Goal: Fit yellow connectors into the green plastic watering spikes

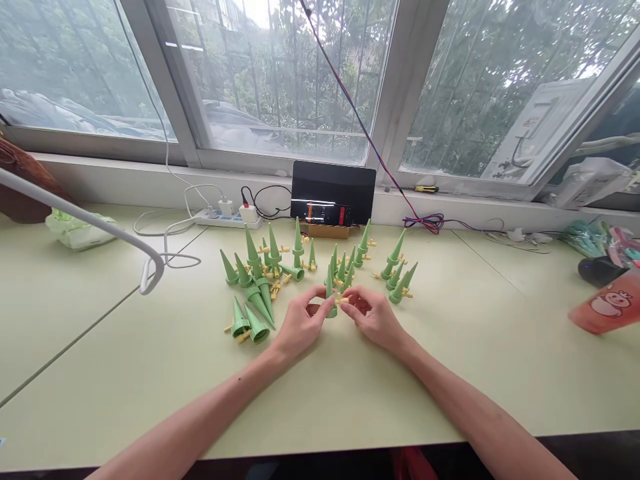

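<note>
Between both hands stands a green plant watering spike (329, 285), its pointed tip up. My left hand (305, 313) is closed on the spike from the left, thumb and fingers at its lower part. From the right, my right hand (371, 312) pinches a small yellow valve (341, 299) at the spike's side. Whether the valve is fully seated in the spike I cannot tell. Behind the hands, several more green spikes (341, 269) with yellow valves stand close together. To the left is a larger group of spikes (253, 257), and two spikes (257, 325) lean nearer to me.
A dark tablet (333, 193) leans at the back on a brown stand. Left of it lies a power strip (230, 219) with cables. Another spike group (397, 277) stands right. A reddish cup (607, 303) tilts at the far right. A white curved bar (100, 217) crosses the left.
</note>
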### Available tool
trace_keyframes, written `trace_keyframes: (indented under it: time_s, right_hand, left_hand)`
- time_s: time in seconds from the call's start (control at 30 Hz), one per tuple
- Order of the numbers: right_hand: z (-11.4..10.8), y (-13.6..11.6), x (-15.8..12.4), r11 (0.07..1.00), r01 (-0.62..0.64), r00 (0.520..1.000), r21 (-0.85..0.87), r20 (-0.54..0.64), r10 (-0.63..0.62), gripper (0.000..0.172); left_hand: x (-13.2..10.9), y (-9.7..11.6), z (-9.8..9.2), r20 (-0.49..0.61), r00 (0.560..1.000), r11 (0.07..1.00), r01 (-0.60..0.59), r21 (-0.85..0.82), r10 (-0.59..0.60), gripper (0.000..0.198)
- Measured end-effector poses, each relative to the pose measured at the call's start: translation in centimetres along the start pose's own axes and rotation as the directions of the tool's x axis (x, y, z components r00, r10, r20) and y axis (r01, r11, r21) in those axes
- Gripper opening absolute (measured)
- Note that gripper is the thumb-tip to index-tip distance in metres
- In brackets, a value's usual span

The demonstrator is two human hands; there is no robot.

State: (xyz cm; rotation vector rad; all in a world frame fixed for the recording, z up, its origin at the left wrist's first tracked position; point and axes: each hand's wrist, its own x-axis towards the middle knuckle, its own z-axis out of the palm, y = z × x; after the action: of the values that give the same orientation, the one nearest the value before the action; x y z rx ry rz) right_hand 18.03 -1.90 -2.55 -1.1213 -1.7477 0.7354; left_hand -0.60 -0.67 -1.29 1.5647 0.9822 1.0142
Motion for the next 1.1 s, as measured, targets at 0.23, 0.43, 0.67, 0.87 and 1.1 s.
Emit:
trace_keyframes:
  time_s: [0.23, 0.43, 0.67, 0.87, 1.1]
  right_hand:
    - [0.09, 0.09, -0.01, 1.000, 0.008, 1.000, 0.010, 0.018, -0.008, 0.025]
    - [0.09, 0.29, 0.06, 1.000, 0.004, 1.000, 0.011, 0.026, -0.004, 0.024]
    - [0.08, 0.42, 0.02, 1.000, -0.002, 1.000, -0.002, 0.029, 0.002, 0.025]
    - [0.12, 0.70, -0.01, 1.000, 0.006, 0.998, 0.020, 0.059, -0.007, 0.022]
    - [0.06, 0.82, 0.02, 0.999, 0.021, 0.999, -0.032, 0.049, -0.019, 0.026]
  left_hand:
    - [0.04, -0.03, 0.00, 0.007, 1.000, 1.000, 0.001, -0.003, -0.001, 0.032]
    - [0.01, 0.05, -0.01, 0.011, 1.000, 1.000, 0.015, -0.007, -0.015, 0.031]
    - [0.03, -0.08, -0.04, 0.020, 1.000, 1.000, 0.003, -0.004, -0.003, 0.029]
    - [0.00, 0.03, -0.01, 0.029, 1.000, 1.000, -0.001, 0.009, 0.001, 0.030]
    - [-0.09, 0.28, 0.00, 0.038, 0.999, 0.999, 0.001, 0.033, -0.002, 0.029]
